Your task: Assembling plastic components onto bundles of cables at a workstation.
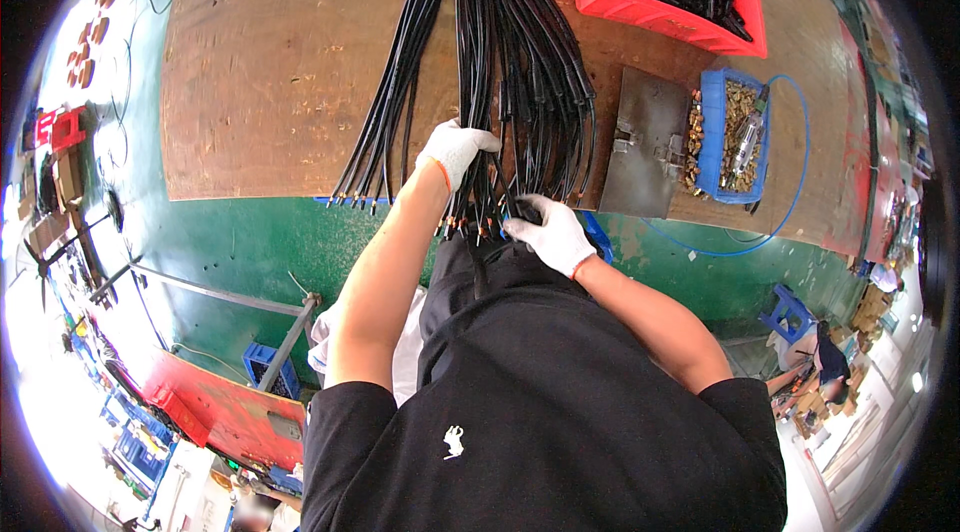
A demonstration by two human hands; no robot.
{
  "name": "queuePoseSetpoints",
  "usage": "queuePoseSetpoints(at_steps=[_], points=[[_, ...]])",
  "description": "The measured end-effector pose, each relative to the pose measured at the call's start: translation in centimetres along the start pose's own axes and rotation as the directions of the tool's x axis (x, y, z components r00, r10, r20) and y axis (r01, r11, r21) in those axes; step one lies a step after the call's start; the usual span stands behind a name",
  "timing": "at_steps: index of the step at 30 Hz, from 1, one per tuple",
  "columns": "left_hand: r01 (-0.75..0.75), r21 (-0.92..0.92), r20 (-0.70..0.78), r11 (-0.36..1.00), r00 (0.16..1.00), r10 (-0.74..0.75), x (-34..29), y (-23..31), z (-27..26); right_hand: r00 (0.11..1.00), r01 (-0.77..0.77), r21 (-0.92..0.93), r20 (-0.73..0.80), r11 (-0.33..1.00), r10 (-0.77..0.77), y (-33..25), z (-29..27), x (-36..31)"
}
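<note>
The black cables [485,32] fan down the tabletop [270,82] and spill over its near edge, their brass-coloured tips [483,230] hanging in front of the person. The white-gloved left hand [455,150] has its grip wrapped around some of them a little above those tips; the right hand [550,232] sits beside the ends, finger and thumb close together at a dark piece [526,213] (I cannot tell whether that grip really holds it). Tangling seems the likeliest trouble: strands lie so tightly side by side that a pull on one could drag its neighbours. With their ends unsupported past the edge, a careless tug might also slide several toward the green floor [240,242].
</note>
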State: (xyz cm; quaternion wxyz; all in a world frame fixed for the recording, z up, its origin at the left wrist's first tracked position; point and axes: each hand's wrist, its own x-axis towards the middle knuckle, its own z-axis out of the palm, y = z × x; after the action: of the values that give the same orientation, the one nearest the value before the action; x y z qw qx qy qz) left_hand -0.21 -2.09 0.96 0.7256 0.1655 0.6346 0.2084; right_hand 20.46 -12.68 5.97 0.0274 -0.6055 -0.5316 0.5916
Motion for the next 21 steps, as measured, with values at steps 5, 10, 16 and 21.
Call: queuePoseSetpoints(at_steps=[5,10,16,21], points=[[-0.047,-0.016,0.082,0.999,0.995,0.048,-1.0,0.6,-1.1,0.991,0.048,0.17,-0.129,0.984,-0.026,-0.7,-0.4,5.9],[-0.036,0.051,0.105,0.998,0.994,0.03,-1.3,1.4,-3.2,0.958,0.11,0.167,-0.279,0.98,-0.06,-2.3,-2.3,13.3],[0.078,-0.044,0.195,0.996,0.979,-0.068,-1.3,1.5,-4.7,0.973,0.051,0.359,-0.227,0.932,0.034,-4.2,-4.6,14.5],[0.108,-0.123,0.215,0.987,0.973,-0.08,-0.4,1.1,-4.0,0.99,0.072,0.411,-0.14,0.909,-0.015,-1.2,-3.6,9.9]])
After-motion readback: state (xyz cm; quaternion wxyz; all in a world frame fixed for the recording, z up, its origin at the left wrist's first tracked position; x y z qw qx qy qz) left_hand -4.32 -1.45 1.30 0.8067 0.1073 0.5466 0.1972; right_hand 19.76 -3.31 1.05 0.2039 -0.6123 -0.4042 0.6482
